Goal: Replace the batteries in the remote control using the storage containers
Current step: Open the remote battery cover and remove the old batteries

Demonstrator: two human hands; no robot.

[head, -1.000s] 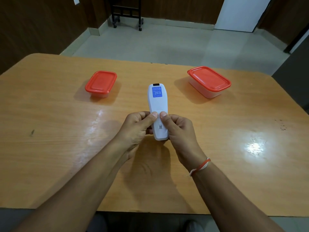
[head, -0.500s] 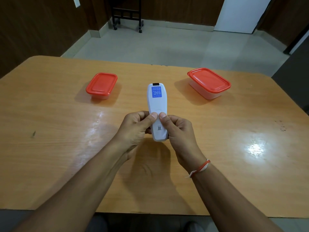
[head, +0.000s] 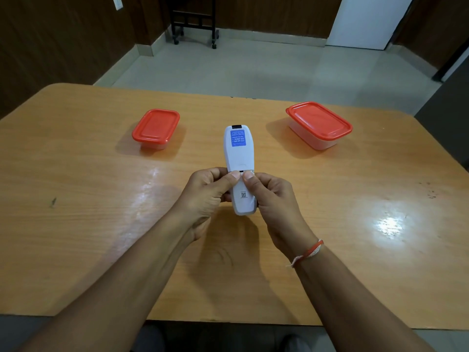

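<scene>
A white remote control [head: 237,154] lies back-side up over the middle of the wooden table [head: 76,199], a blue sticker near its far end. My left hand [head: 205,196] and my right hand [head: 272,199] both grip its near half, the two thumbs pressed side by side on the battery cover. A narrow gap shows at the cover's far edge, just beyond the thumbs. A small container with a red lid [head: 155,128] stands at the far left, shut. A larger red-lidded container [head: 319,125] stands at the far right, also shut.
A black wheeled stand [head: 194,24] is on the tiled floor beyond the table. Dark wood panelling lines the walls, and a white door [head: 368,19] is at the back right. A dark scuff [head: 53,201] marks the table's left side.
The thumbs have slid the battery cover slightly toward me, opening a small gap at its far edge. The hands and remote stay in the same spot.
</scene>
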